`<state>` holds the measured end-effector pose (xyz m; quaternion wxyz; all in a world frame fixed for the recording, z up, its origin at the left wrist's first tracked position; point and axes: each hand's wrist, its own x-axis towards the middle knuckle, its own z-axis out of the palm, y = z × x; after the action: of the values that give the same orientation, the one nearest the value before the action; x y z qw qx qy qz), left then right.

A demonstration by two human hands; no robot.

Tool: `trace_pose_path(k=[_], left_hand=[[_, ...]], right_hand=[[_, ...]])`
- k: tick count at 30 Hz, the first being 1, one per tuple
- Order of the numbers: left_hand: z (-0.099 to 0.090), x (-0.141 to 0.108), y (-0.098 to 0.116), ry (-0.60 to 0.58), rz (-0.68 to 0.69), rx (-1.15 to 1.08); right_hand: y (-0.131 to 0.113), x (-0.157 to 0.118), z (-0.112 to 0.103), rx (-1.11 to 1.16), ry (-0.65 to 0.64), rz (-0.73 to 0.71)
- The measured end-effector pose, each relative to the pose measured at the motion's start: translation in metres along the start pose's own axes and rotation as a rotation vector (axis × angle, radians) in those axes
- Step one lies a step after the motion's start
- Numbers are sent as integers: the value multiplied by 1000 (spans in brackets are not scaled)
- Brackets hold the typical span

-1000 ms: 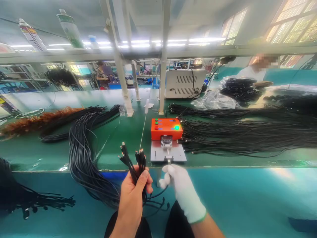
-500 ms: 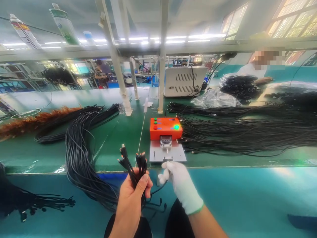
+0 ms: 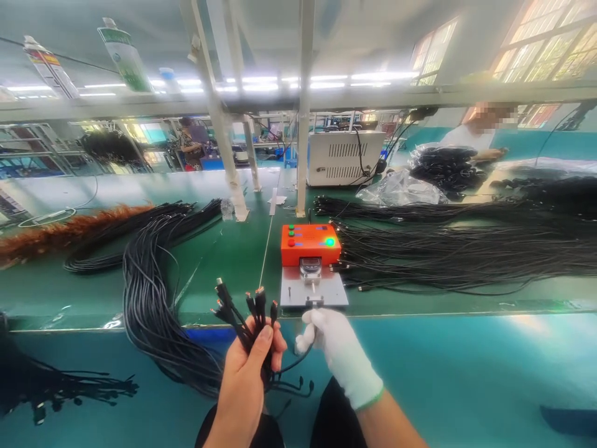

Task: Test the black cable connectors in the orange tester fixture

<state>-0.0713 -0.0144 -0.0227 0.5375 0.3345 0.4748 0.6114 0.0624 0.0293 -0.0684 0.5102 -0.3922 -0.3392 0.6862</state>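
Observation:
My bare left hand (image 3: pixel 254 358) is closed round a bunch of black cables (image 3: pixel 228 305), their metal-tipped plugs fanned out above the fingers. One plug leans away to the right of the others. In a white glove, my right hand (image 3: pixel 329 345) pinches a single black cable (image 3: pixel 303 361) at the front edge of a metal plate (image 3: pixel 298 292). The cable's plug is hidden by the gloved fingers and the small clamp there. Behind the plate stands an orange box (image 3: pixel 310 246) with a lit green lamp, buttons and a small round gauge in front.
Long black cables (image 3: pixel 144 280) hang over the bench edge on the left. More cables (image 3: pixel 443 249) lie on the right. A white vented case (image 3: pixel 345 158), shelf posts (image 3: pixel 305 112) and a plastic bag (image 3: pixel 405 186) stand behind. A person (image 3: pixel 471 134) sits at the far right.
In my left hand the plugs have spread, and one now stands apart on the right. My right hand stays at the plate's front edge. The view has shifted slightly.

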Motion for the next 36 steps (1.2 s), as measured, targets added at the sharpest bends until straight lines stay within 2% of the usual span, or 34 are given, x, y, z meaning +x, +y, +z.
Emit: trace_pose_path(k=[2, 4, 6, 7, 8, 9, 11, 13, 14, 16, 18, 20, 26, 32, 36], left_hand=[[1, -1, 0, -11, 4, 29], [2, -2, -1, -15, 1, 48], [2, -2, -3, -15, -5, 58], [2, -2, -5, -20, -7, 66], [1, -3, -7, -28, -9, 75], [1, -3, -9, -43, -9, 85], [1, -3, -12, -83, -8, 110], [2, -4, -13, -106, -12, 134], [2, -4, -13, -97, -7, 145], [4, -5, -12, -28, 28, 177], [4, -5, -10, 49, 91, 211], [4, -5, -7, 74, 119, 195], [5, -6, -4, -6, 64, 133], [5, -6, -6, 6, 69, 137], [4, -5, -7, -25, 43, 130]], right_hand=[[0, -10, -3, -276, -4, 26], [-3, -21, -6, -680, 169, -56], [-6, -30, -7, -1000, 418, -282], [-9, -34, -5, -1072, 497, -413], [-12, -37, -2, -1090, 522, -526], [-14, -40, 4, -1066, 494, -601], [-19, -43, 18, -929, 340, -607], [-20, -43, 33, -721, 177, -484], [-19, -42, 39, -605, 143, -406], [-16, -39, 45, -400, 163, -292], [-13, -34, 41, -243, 224, -241], [-9, -28, 30, -144, 227, -218], [0, -5, -2, -38, 81, -58], [8, 6, -7, -18, 61, -68], [8, 11, -7, -16, 74, -92]])
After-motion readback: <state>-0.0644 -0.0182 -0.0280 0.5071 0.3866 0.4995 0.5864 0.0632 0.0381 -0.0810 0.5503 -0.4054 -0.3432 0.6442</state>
